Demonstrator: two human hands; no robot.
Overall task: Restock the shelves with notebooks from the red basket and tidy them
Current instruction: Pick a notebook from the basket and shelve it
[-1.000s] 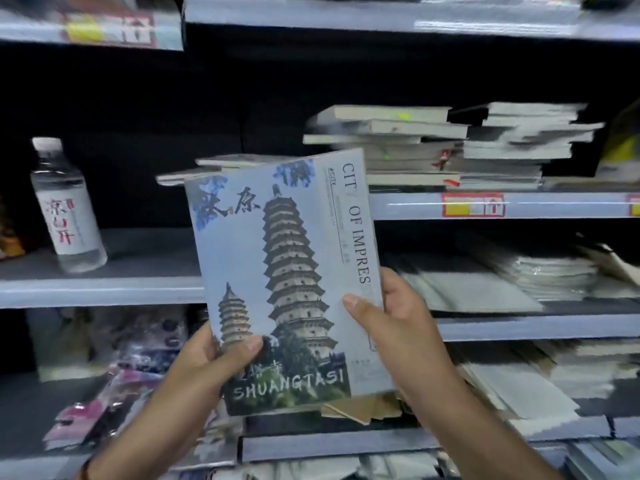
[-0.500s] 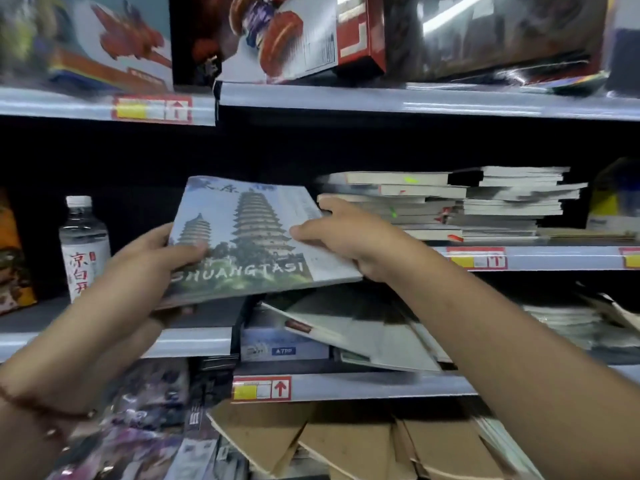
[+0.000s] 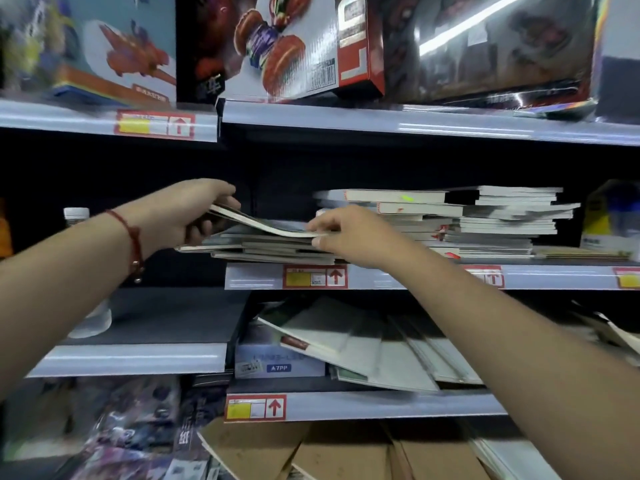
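Left hand (image 3: 194, 216) is gripping the raised left edge of the notebook (image 3: 263, 226); right hand (image 3: 349, 237) is pinching its right edge. The notebook is lying bowed atop a low notebook stack (image 3: 273, 251) on the middle shelf (image 3: 381, 277), beside a taller stack (image 3: 485, 220).

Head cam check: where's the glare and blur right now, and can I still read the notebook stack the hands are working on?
Head view: bright strip glare on the glossy box top right; motion blur smears the top-left toy box and bottom-left packets; shelf back is in deep shadow; wide-angle bends the shelf edges. The left hand, right hand and notebook stay fairly sharp.
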